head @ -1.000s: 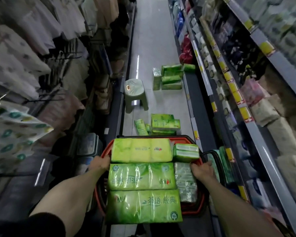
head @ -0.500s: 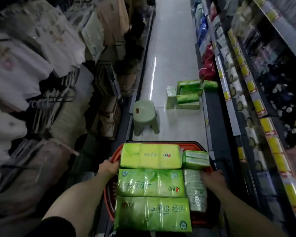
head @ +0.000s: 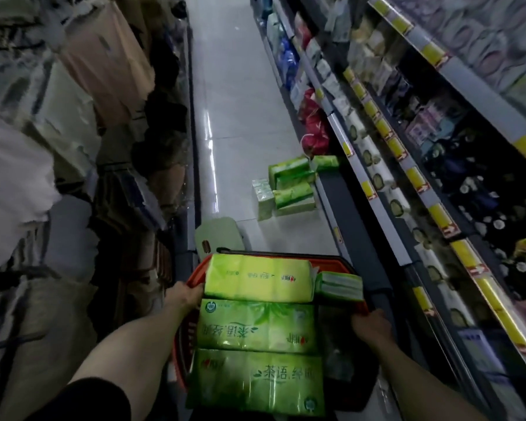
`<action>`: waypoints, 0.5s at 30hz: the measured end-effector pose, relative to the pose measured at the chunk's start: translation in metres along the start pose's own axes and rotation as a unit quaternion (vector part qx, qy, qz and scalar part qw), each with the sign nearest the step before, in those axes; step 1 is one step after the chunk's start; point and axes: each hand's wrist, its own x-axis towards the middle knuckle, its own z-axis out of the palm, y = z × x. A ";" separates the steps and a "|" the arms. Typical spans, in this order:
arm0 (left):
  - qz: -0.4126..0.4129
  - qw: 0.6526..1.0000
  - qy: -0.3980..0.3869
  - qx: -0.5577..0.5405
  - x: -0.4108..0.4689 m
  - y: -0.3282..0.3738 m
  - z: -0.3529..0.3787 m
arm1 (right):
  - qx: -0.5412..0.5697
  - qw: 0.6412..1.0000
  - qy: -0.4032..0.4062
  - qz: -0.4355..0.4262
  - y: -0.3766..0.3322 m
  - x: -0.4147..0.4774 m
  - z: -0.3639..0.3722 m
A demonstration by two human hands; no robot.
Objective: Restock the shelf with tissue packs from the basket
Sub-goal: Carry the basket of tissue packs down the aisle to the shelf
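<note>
A red basket (head: 336,263) is held in front of me, piled with green tissue packs (head: 257,326); three long packs lie across the top and a smaller pack (head: 339,285) sits at the far right. My left hand (head: 182,296) grips the basket's left rim. My right hand (head: 371,325) grips the right rim. The shelf (head: 386,226) of paper goods runs along the right side of the aisle.
More green tissue packs (head: 289,186) are stacked on the floor ahead by the shelf base. A pale green stool (head: 219,235) stands just beyond the basket. Clothes racks (head: 73,147) line the left side. The tiled aisle floor (head: 240,101) stretches ahead.
The basket and I have moved forward along the aisle. The nearer pile of floor packs has passed out of sight under the basket, and the stool is now just ahead of it.
</note>
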 end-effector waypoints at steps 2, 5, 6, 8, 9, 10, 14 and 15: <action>0.012 1.000 -0.006 0.018 0.019 0.019 -0.019 | 0.013 1.000 -0.002 0.008 -0.015 -0.002 0.002; 0.035 0.998 0.004 0.058 0.030 0.054 -0.040 | 0.036 0.999 0.002 0.011 -0.024 0.000 0.001; 0.044 0.997 0.008 0.066 0.030 0.067 -0.046 | 0.052 0.999 0.007 0.000 -0.029 -0.002 -0.002; 0.062 0.994 0.022 0.091 0.029 0.095 -0.053 | 0.084 0.996 0.013 -0.010 -0.030 0.004 -0.007; 0.068 0.992 0.032 0.103 0.028 0.107 -0.054 | 0.098 0.995 0.015 -0.012 -0.028 0.010 -0.012; 0.074 0.991 0.038 0.109 0.024 0.119 -0.055 | 0.111 0.994 0.012 -0.008 -0.025 0.014 -0.018; 0.103 0.985 0.063 0.124 0.009 0.170 -0.054 | 0.155 0.988 0.018 -0.012 -0.016 0.032 -0.041; 0.109 0.984 0.066 0.127 0.010 0.179 -0.051 | 0.165 0.986 0.028 -0.003 -0.013 0.035 -0.046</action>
